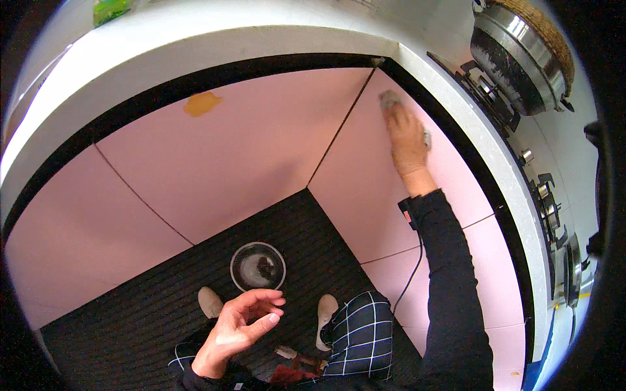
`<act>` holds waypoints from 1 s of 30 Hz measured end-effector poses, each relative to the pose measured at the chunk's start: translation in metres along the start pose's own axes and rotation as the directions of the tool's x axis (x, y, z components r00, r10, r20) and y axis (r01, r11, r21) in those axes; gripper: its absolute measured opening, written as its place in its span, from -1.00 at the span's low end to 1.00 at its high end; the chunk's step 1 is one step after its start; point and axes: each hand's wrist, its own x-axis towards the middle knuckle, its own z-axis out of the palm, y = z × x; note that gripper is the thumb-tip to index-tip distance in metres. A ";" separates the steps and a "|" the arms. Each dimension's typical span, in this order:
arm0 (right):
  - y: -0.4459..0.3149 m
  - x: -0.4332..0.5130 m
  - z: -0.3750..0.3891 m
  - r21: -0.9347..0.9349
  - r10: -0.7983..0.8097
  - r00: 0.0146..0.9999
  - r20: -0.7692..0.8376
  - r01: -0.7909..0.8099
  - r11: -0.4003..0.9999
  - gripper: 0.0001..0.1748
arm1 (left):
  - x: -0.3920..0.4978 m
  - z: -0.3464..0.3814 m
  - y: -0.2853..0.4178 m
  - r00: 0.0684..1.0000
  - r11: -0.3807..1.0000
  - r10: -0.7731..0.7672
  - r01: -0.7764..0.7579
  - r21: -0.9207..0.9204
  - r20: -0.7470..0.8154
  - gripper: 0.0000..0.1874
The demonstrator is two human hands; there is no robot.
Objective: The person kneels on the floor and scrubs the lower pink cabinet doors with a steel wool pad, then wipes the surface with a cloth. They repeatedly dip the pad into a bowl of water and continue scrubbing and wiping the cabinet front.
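My right hand (407,139) is stretched up to a pink cabinet door (342,210) near the inner corner. It presses a greyish cloth (390,99) against the panel, with a bit of it showing at the hand's right side too. My left hand (239,322) hovers over the floor with fingers curled apart and nothing in them. Just beyond it, a round bowl (257,267) with liquid and a dark patch inside stands on the dark ribbed mat (161,303). On the left pink panel (234,146) is a yellow-brown stain (202,103) below the black strip.
A pale countertop (244,39) overhangs the cabinets. On the right counter are gas burners (489,93), a metal pot (518,58) and a pan (572,269). A green package (110,10) lies at top left. A cable (413,273) hangs from my right sleeve.
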 end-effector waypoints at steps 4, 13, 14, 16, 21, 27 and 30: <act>-0.016 -0.042 0.045 0.113 -0.061 0.996 0.062 0.054 0.992 -0.55 | 0.004 -0.001 -0.002 1.000 1.000 -0.025 0.025 -0.004 -0.017 -0.58; -0.080 -0.247 0.149 0.231 -0.292 0.743 0.602 0.188 0.955 -0.55 | 0.005 -0.003 -0.002 0.998 0.998 -0.039 0.041 0.042 -0.043 -0.56; -0.082 -0.266 0.149 0.304 -0.248 0.758 0.603 0.068 0.950 -0.54 | 0.004 -0.003 -0.002 0.998 0.998 -0.037 0.039 0.044 -0.047 -0.57; -0.071 -0.276 0.140 0.377 -0.271 0.747 0.607 0.030 0.926 -0.53 | 0.005 -0.001 -0.001 0.999 0.999 -0.022 0.023 0.038 -0.028 -0.57; -0.020 -0.225 0.016 0.418 -0.204 0.923 0.326 0.052 0.907 -0.68 | 0.007 0.006 -0.003 0.999 0.999 -0.024 0.023 0.045 0.027 -0.59; 0.055 -0.107 -0.098 -0.183 -0.011 0.992 -0.129 -0.013 0.983 -0.58 | 0.010 0.014 -0.006 0.999 0.993 -0.017 0.013 0.115 0.028 -0.59; 0.057 -0.103 -0.084 -0.166 0.043 0.985 -0.167 -0.071 0.984 -0.59 | 0.010 0.014 -0.008 1.000 0.992 -0.008 0.006 0.128 0.021 -0.60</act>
